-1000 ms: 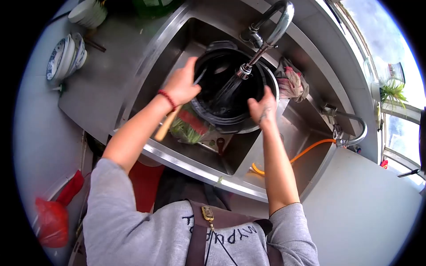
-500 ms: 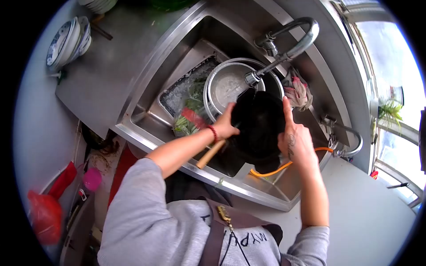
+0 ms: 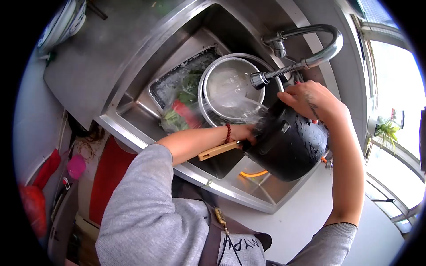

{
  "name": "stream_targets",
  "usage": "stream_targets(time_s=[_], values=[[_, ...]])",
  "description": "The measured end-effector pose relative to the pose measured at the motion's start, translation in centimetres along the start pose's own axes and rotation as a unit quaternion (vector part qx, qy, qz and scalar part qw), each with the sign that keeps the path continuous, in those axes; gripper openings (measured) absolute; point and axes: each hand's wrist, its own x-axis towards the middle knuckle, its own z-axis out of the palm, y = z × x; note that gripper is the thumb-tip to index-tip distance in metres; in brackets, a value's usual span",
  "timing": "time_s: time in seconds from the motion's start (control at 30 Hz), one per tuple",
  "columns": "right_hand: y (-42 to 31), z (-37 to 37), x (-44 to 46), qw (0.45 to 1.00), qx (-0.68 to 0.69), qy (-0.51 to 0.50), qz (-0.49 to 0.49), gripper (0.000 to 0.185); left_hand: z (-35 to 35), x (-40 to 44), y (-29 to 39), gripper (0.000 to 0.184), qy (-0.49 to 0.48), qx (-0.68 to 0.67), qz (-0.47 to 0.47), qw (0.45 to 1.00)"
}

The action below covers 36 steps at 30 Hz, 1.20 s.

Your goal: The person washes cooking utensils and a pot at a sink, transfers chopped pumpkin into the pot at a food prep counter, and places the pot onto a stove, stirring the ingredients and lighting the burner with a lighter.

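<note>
A bag of greens [image 3: 182, 116] lies in the sink [image 3: 128, 135], near the silver bowls [image 3: 234, 82]; next, the left hand [image 3: 244, 134] holds a wooden handle [image 3: 217, 151] against the black pot [image 3: 293, 153], though I can't see its fingertips. Past the tap [image 3: 310, 61], the pot is up over the sink's right part, tipped sideways, water splashing toward the bowls; the right hand [image 3: 314, 101] has its fingers bent over the pot's top edge, holding it.

Black capitals that appear to read "MYP", upside down to the camera, stand on the grey sweatshirt [image 3: 137, 213], partly hidden by the brown apron strap [image 3: 210, 246], while cursive script tattooed on the right hand [image 3: 311, 103] is illegible.
</note>
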Motion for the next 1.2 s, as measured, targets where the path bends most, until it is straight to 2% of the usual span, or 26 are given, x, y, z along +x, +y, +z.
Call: stream_targets(time_s=[0.03, 0.07, 0.1, 0.13, 0.17, 0.2, 0.27, 0.3, 0.33, 0.37, 0.4, 0.47, 0.53, 0.6, 0.67, 0.73, 0.77, 0.8, 0.9, 0.93, 1.03, 1.1, 1.17, 1.2], values=[[0.5, -0.2, -0.2, 0.997, 0.042, 0.031, -0.055, 0.032, 0.1, -0.6, 0.2, 0.078, -0.017, 0.007, 0.018, 1.0], [0.9, -0.9, -0.7, 0.989, 0.148, 0.017, -0.003, 0.029, 0.1, -1.1, 0.4, 0.079, -0.034, 0.015, 0.037, 0.999], [2.0, -1.0, -0.6, 0.969, 0.233, 0.062, 0.045, 0.027, -1.4, 0.2, -1.1, 0.085, -0.081, 0.027, 0.04, 0.996], [3.6, -0.6, 0.0, 0.938, 0.315, 0.108, 0.093, 0.026, -1.1, -1.2, -0.9, 0.085, -0.085, 0.031, 0.045, 0.995], [6.4, 1.6, 1.7, 0.921, 0.307, 0.224, 0.091, 0.028, -0.3, -3.2, -0.6, 0.087, -0.066, -0.001, 0.072, 0.995], [9.3, 4.2, 4.4, 0.909, 0.275, 0.292, 0.113, 0.026, 0.0, -4.2, -0.3, 0.089, -0.046, -0.034, 0.098, 0.994], [12.0, 7.7, 9.4, 0.911, 0.255, 0.302, 0.119, 0.026, -2.0, -2.2, -2.9, 0.087, -0.068, -0.011, 0.106, 0.992], [15.0, 9.5, 12.6, 0.96, 0.067, 0.267, 0.048, 0.026, -2.2, -2.8, -3.6, 0.086, -0.07, -0.009, 0.111, 0.991], [14.5, 9.3, 13.6, 0.928, 0.244, 0.279, 0.031, 0.028, -2.4, -3.3, -4.3, 0.085, -0.072, -0.007, 0.115, 0.991], [14.0, 9.0, 14.5, 0.848, 0.44, 0.294, 0.0, 0.032, -1.7, -5.1, -3.0, 0.086, -0.085, 0.027, 0.111, 0.99], [13.3, 8.7, 15.5, 0.746, 0.59, 0.307, -0.027, 0.036, -2.3, -4.0, -4.2, 0.086, -0.1, 0.012, 0.104, 0.989], [11.1, 6.9, 11.4, 0.64, 0.727, 0.237, -0.075, 0.054, -3.7, -1.7, -6.6, 0.086, -0.13, -0.018, 0.09, 0.987], [11.4, 6.8, 7.2, 0.699, 0.682, 0.177, -0.12, 0.059, -3.7, -2.1, -5.9, 0.086, -0.147, -0.027, 0.079, 0.986], [11.9, 8.5, 2.4, 0.665, 0.711, 0.222, -0.049, 0.058, -2.0, -3.0, -4.7, 0.087, -0.159, -0.034, 0.086, 0.983], [10.4, 10.7, -2.9, 0.698, 0.678, 0.23, -0.016, 0.054, 0.2, -3.8, -3.2, 0.087, -0.166, -0.039, 0.104, 0.98], [14.9, 18.5, -5.6, 0.585, 0.775, 0.24, -0.006, 0.049, 2.2, -4.6, -2.1, 0.087, -0.167, -0.043, 0.12, 0.978], [14.0, 22.0, -9.0, 0.534, 0.817, 0.218, -0.016, 0.047, 3.1, -4.8, -1.8, 0.087, -0.166, -0.045, 0.127, 0.977], [12.0, 23.7, -11.8, 0.535, 0.817, 0.216, -0.019, 0.047, 4.0, -5.1, -1.5, 0.088, -0.163, -0.046, 0.132, 0.977], [4.0, 27.9, -17.5, 0.419, 0.886, 0.199, -0.008, 0.049, 6.0, -5.9, -0.9, 0.088, -0.145, -0.037, 0.152, 0.977], [2.7, 29.4, -18.6, 0.481, 0.832, 0.252, 0.114, 0.046, 6.7, -6.3, -0.7, 0.088, -0.138, -0.033, 0.161, 0.977], [3.2, 36.3, -22.3, 0.457, 0.847, 0.266, 0.05, 0.041, 8.1, -7.7, -0.8, 0.089, -0.103, -0.015, 0.192, 0.976], [4.9, 37.5, -21.7, 0.446, 0.858, 0.254, -0.011, 0.039, 8.5, -8.8, -1.1, 0.089, -0.075, -0.008, 0.221, 0.972], [6.0, 36.4, -21.1, 0.473, 0.833, 0.283, 0.048, 0.034, 8.6, -10.4, -1.8, 0.09, -0.036, -0.007, 0.259, 0.965], [5.2, 34.0, -20.1, 0.489, 0.8, 0.344, 0.047, 0.032, 8.6, -11.6, -2.4, 0.09, -0.012, -0.01, 0.276, 0.961]])
